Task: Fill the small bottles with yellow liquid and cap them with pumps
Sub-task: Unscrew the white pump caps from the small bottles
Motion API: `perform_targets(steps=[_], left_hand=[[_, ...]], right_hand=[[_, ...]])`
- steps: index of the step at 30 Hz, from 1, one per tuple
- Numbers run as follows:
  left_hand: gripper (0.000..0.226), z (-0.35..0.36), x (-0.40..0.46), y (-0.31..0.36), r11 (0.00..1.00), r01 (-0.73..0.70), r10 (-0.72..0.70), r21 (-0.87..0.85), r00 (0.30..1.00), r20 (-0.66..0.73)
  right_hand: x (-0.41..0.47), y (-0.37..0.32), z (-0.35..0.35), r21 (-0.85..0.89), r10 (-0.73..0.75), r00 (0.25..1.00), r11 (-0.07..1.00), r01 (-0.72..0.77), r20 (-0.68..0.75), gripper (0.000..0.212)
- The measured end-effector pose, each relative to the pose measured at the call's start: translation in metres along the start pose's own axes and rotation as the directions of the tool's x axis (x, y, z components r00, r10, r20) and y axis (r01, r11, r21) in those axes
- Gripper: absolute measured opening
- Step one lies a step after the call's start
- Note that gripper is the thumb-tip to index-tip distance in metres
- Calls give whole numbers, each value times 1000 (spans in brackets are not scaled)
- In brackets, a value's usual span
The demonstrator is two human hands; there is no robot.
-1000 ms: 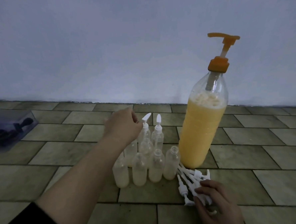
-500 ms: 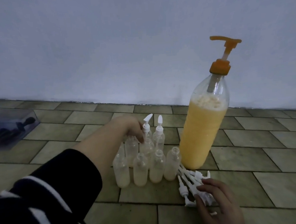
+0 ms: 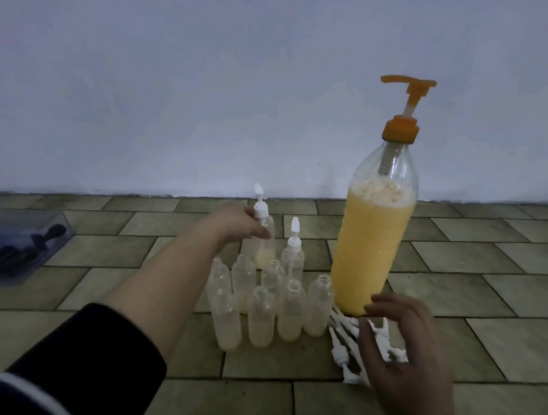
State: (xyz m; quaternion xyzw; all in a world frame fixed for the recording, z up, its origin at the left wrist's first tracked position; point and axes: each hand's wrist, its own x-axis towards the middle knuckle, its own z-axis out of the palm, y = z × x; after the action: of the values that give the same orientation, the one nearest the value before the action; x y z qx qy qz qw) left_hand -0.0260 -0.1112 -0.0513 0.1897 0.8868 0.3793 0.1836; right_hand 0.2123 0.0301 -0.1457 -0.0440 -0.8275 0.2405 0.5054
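My left hand point(image 3: 235, 225) grips a small capped bottle point(image 3: 264, 240) with a white pump, lifted above the back of the cluster. A second capped small bottle point(image 3: 292, 254) stands beside it. Several uncapped small bottles point(image 3: 260, 317), each with a little yellow liquid at the bottom, stand in rows on the floor. The big bottle of yellow liquid point(image 3: 374, 246) with an orange pump stands to their right. My right hand point(image 3: 403, 353) hovers with fingers spread over a pile of loose white pumps point(image 3: 342, 354), close to the big bottle's base.
The tiled floor point(image 3: 467, 340) runs back to a pale wall point(image 3: 227, 98). A clear plastic box point(image 3: 21, 245) with dark items sits at the far left.
My left hand has taken hold of the back-left capped bottle and raised it. My right hand has lifted off the pump pile and spread its fingers near the big bottle's base.
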Motion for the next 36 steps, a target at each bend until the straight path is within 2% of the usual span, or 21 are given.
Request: perform_targets(steps=[3, 6, 8, 11, 14, 17, 19, 21, 24, 26, 29, 31, 33, 36], left_hand=[[28, -2, -19, 8, 982, -152, 119, -114, 960, -255], [25, 6, -43, 14, 872, -421, 249, -249, 820, -516], [28, 14, -56, 16, 780, -542, 293, -313, 758, -583], [37, 26, -70, 16, 772, -588, 357, -242, 715, -601], [47, 34, -81, 17, 801, -596, 464, -51, 672, -577], [53, 38, -87, 17, 773, -632, 560, 59, 636, -531], [53, 38, -89, 14, 780, -626, 543, 13, 665, -512], [53, 37, -90, 10, 784, -616, 509, -78, 710, -487], [50, 37, -94, 8, 778, -609, 488, -154, 740, -464], [49, 35, -96, 10, 753, -616, 460, -230, 744, -486], [52, 29, -95, 15, 760, -612, 446, -220, 737, -508], [47, 25, -94, 20, 772, -625, 504, -116, 713, -487], [47, 22, -93, 23, 757, -649, 550, -74, 694, -465], [49, 14, -92, 25, 730, -650, 493, -213, 716, -495]], right_hand=[[35, -33, -2, 48, -7, 999, 999, 9, -45, 17], [71, -58, 5, 127, 71, 997, 990, -66, -33, 17], [94, -70, 14, 216, 197, 980, 956, -199, 33, 24], [122, -83, 25, 321, 364, 922, 865, -386, 128, 38], [134, -89, 29, 291, 344, 935, 889, -354, 84, 34], [137, -89, 28, 262, 335, 935, 897, -355, 118, 20], [138, -88, 24, 244, 333, 921, 894, -376, 202, 14], [140, -86, 20, 243, 293, 910, 898, -367, 293, 18], [145, -82, 13, 237, 255, 880, 899, -369, 401, 49], [151, -75, 6, 235, 277, 876, 891, -388, 395, 71], [152, -75, 1, 340, 313, 867, 825, -451, 388, 82], [148, -83, 5, 411, 293, 846, 772, -484, 445, 82], [146, -85, 10, 437, 276, 870, 778, -452, 410, 74], [154, -76, 5, 486, 372, 877, 730, -479, 305, 74]])
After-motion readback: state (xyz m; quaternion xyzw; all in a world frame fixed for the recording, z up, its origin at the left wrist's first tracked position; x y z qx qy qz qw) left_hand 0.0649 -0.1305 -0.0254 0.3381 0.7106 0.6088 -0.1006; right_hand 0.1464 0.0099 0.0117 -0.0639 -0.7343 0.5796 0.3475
